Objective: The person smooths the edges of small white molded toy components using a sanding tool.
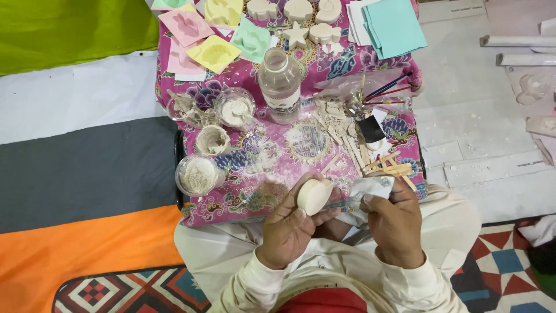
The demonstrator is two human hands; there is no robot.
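Both my hands work at the bench's near edge: left hand [288, 227] fingers gripping a plaster cast [313, 195], right hand [395, 223] pinching crumpled sandpaper [370, 189], smoothing apparently underway.

Left hand [288, 226] wrapping the cast [314, 195], underside hidden. Right hand [395, 223] covering much of the grey sheet [370, 188]. Molds [223, 10] cut off at the top edge. Powder in the cups [198, 174] too fine to identify. Bottle [280, 84] label unreadable. Lap hidden below the sleeves.
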